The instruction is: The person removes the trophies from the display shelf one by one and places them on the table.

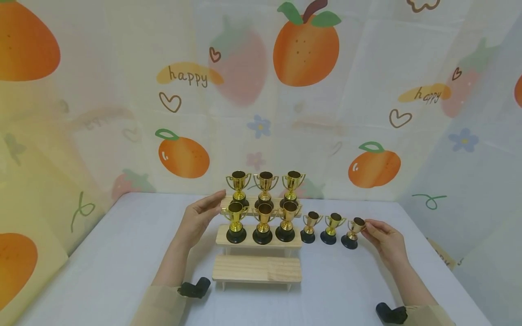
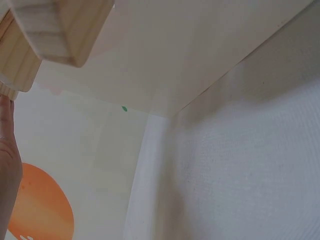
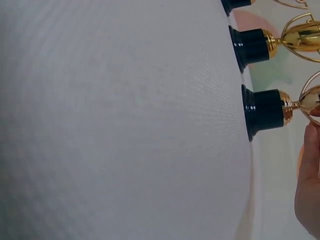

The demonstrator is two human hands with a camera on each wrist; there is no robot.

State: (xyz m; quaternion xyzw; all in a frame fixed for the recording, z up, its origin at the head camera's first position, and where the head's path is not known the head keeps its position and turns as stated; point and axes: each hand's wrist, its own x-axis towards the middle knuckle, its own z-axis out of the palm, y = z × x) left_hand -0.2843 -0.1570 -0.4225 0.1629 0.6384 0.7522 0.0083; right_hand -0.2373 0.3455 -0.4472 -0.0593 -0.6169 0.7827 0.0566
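Note:
My left hand (image 1: 198,218) reaches to the left end of the wooden three-step display stand (image 1: 257,269), its extended fingers (image 2: 6,117) against the back step. On the stand's back step is a row of three gold trophy cups with black bases, such as the middle cup (image 1: 266,181). Another three, including a left cup (image 1: 235,217), occupy the middle step; the front step is bare wood. To the right, three smaller-looking trophies stand in a row on the table. My right hand (image 1: 385,241) pinches the handle of the outermost trophy (image 3: 265,111), whose base rests on the tabletop.
The other two table trophies, a middle one (image 1: 334,222) and an inner one (image 1: 312,221), stand between the stand and the outermost one. A white cloth covers the table (image 1: 134,253). Behind it hangs a fruit-patterned curtain (image 1: 122,90), which also closes off both sides.

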